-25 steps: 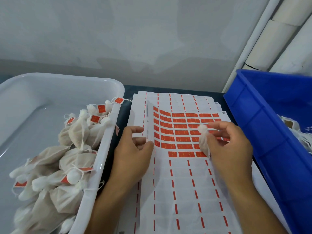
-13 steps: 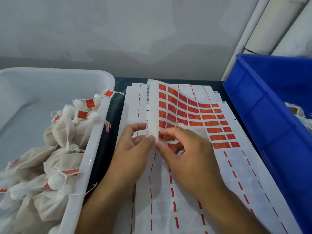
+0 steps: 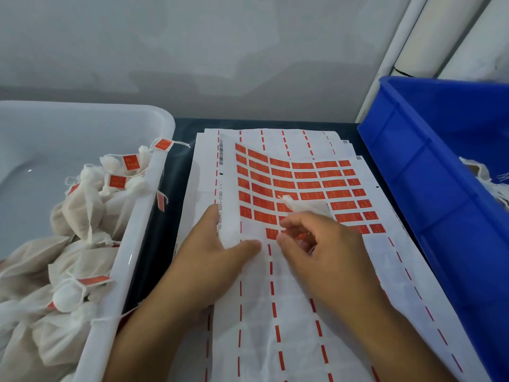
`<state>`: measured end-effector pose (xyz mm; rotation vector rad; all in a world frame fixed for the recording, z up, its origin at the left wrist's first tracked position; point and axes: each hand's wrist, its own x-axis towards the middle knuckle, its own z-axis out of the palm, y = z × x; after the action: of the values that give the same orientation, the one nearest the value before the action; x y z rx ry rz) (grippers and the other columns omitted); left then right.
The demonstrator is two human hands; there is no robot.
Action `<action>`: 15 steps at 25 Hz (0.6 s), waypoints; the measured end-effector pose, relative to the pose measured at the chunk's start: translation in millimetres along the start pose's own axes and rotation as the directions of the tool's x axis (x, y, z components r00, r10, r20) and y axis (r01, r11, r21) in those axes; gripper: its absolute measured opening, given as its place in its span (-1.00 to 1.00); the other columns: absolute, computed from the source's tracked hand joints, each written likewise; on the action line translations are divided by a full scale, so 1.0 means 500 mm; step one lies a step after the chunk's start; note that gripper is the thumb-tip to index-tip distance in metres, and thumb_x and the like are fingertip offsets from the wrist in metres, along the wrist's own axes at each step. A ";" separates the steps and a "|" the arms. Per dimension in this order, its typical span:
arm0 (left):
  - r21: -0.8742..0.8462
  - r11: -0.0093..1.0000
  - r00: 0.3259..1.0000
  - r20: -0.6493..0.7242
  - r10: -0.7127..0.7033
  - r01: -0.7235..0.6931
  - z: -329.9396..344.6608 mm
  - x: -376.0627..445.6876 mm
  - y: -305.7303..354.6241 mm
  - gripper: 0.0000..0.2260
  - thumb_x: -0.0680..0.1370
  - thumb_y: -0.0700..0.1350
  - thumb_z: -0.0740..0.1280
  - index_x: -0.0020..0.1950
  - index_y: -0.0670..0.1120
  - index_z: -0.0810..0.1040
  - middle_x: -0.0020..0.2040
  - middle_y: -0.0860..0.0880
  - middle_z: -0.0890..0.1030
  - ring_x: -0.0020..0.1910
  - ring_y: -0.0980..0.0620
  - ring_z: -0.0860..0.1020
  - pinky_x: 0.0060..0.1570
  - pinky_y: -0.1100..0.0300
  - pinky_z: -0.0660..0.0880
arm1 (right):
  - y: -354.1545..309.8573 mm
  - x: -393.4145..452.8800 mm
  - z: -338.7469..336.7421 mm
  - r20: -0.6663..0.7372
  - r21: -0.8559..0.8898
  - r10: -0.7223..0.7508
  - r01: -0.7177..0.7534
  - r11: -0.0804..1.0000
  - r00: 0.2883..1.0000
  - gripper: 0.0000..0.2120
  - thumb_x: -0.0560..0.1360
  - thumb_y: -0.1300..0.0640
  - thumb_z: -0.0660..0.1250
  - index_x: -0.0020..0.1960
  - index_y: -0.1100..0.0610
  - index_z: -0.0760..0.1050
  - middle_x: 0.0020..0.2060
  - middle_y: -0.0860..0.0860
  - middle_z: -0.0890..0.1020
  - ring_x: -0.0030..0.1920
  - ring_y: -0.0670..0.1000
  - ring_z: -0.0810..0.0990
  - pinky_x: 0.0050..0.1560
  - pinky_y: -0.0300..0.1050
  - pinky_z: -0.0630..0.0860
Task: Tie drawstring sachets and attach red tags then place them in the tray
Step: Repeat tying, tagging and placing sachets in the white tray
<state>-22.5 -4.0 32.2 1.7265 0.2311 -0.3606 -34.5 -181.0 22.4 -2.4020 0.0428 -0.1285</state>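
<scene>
Right, my right hand pinches a red tag off the label sheet mid-tabletop, sachet tucked in its grip; left hand grips the sheet's curled edge. Tag could tear or fold onto itself if I peel crooked. Tray waits at the left edge.

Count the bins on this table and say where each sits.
2. The white tray sits on the left, holding tagged sachets; the blue bin sits on the right, partly cut off by the frame edge. Others may lie out of view.
</scene>
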 end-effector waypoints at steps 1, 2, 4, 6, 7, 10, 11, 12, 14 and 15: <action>-0.036 0.999 1.000 -0.001 -0.015 0.015 -0.003 0.001 -0.002 -0.63 0.51 0.05 0.49 0.20 0.36 0.43 0.07 0.20 0.67 -0.07 -0.03 0.73 -0.14 -0.10 0.69 | 0.004 -0.004 -0.001 0.020 -0.008 0.010 -0.010 1.000 1.000 -0.65 0.45 -0.34 0.24 0.16 -0.27 0.54 -0.11 -0.48 0.45 -0.25 -0.38 0.47 -0.26 -0.63 0.25; -0.079 0.996 1.000 0.007 -0.031 0.031 -0.005 0.001 -0.003 -0.64 0.52 0.03 0.48 0.19 0.36 0.45 0.06 0.18 0.69 -0.07 -0.03 0.73 -0.13 -0.12 0.69 | 0.007 -0.008 -0.002 0.037 -0.010 0.023 -0.022 1.000 0.999 -0.59 0.40 -0.38 0.20 0.17 -0.28 0.54 -0.12 -0.51 0.42 -0.25 -0.38 0.46 -0.18 -0.61 0.26; -0.147 0.988 0.998 0.041 -0.047 0.053 -0.007 0.001 -0.005 -0.65 0.56 0.00 0.45 0.22 0.36 0.45 0.05 0.16 0.70 -0.05 -0.04 0.73 -0.09 -0.15 0.67 | 0.009 -0.013 -0.005 0.048 -0.022 0.033 -0.032 0.999 0.998 -0.49 0.37 -0.43 0.17 0.22 -0.28 0.56 -0.04 -0.51 0.44 -0.23 -0.39 0.43 0.03 -0.46 0.36; -0.181 0.982 0.997 0.066 -0.043 0.054 -0.006 -0.001 -0.005 -0.65 0.57 -0.01 0.43 0.23 0.37 0.45 0.05 0.16 0.71 -0.04 -0.05 0.73 -0.09 -0.15 0.67 | 0.008 -0.017 -0.003 0.050 -0.029 0.031 -0.029 0.999 0.998 -0.44 0.39 -0.46 0.16 0.28 -0.27 0.56 0.12 -0.41 0.55 -0.14 -0.35 0.46 0.19 -0.28 0.45; -0.186 0.982 0.997 0.063 -0.033 0.045 -0.004 0.000 -0.005 -0.65 0.57 -0.01 0.44 0.22 0.37 0.46 0.03 0.17 0.71 -0.05 -0.04 0.73 -0.10 -0.13 0.68 | 0.008 -0.019 -0.002 0.045 -0.022 0.023 -0.022 1.000 0.999 -0.43 0.39 -0.46 0.17 0.29 -0.26 0.56 0.18 -0.37 0.57 -0.08 -0.32 0.47 0.23 -0.24 0.45; -0.176 0.984 1.000 0.003 0.012 -0.011 0.000 0.005 -0.008 -0.64 0.52 0.01 0.49 0.18 0.36 0.47 0.04 0.21 0.70 -0.05 0.03 0.73 -0.12 -0.07 0.68 | 0.009 -0.020 0.001 -0.016 0.023 -0.015 0.016 1.000 1.000 -0.44 0.41 -0.47 0.18 0.27 -0.25 0.59 0.17 -0.36 0.60 -0.13 -0.38 0.46 0.13 -0.38 0.37; -0.160 0.987 0.999 -0.021 0.025 -0.028 0.001 0.005 -0.010 -0.60 0.48 0.04 0.52 0.20 0.36 0.46 0.04 0.23 0.69 -0.04 0.04 0.72 -0.12 -0.06 0.69 | 0.009 -0.020 0.002 -0.036 0.030 -0.026 0.027 0.999 0.999 -0.46 0.41 -0.45 0.20 0.25 -0.24 0.61 0.15 -0.35 0.62 -0.15 -0.40 0.45 0.09 -0.41 0.36; -0.139 0.989 0.999 -0.040 0.035 -0.040 0.002 0.005 -0.011 -0.57 0.45 0.07 0.54 0.20 0.37 0.45 0.05 0.25 0.68 -0.05 0.05 0.72 -0.13 -0.05 0.69 | 0.008 -0.019 0.003 -0.048 0.036 -0.036 0.037 0.999 0.998 -0.48 0.42 -0.44 0.21 0.24 -0.23 0.63 0.14 -0.34 0.64 -0.16 -0.39 0.46 0.07 -0.44 0.35; -0.116 0.992 0.998 -0.051 0.047 -0.052 0.006 0.002 -0.013 -0.53 0.40 0.11 0.57 0.21 0.37 0.45 0.05 0.24 0.67 -0.05 0.04 0.72 -0.15 -0.06 0.69 | 0.007 -0.020 0.004 -0.060 0.051 -0.053 0.056 0.997 0.997 -0.51 0.44 -0.39 0.23 0.22 -0.20 0.65 0.14 -0.30 0.67 -0.14 -0.36 0.49 0.07 -0.47 0.33; -0.112 0.992 0.997 -0.043 0.057 -0.061 0.007 0.002 -0.013 -0.51 0.39 0.13 0.57 0.22 0.37 0.45 0.07 0.23 0.67 -0.03 0.01 0.72 -0.14 -0.08 0.69 | 0.005 -0.021 0.004 -0.065 0.053 -0.067 0.070 0.996 0.996 -0.52 0.45 -0.38 0.23 0.21 -0.19 0.66 0.13 -0.28 0.68 -0.13 -0.36 0.50 0.07 -0.49 0.32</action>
<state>-24.5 -6.3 25.2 1.6256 0.2249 -0.2649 -44.9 -180.7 18.6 -2.3449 -0.0140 -0.2341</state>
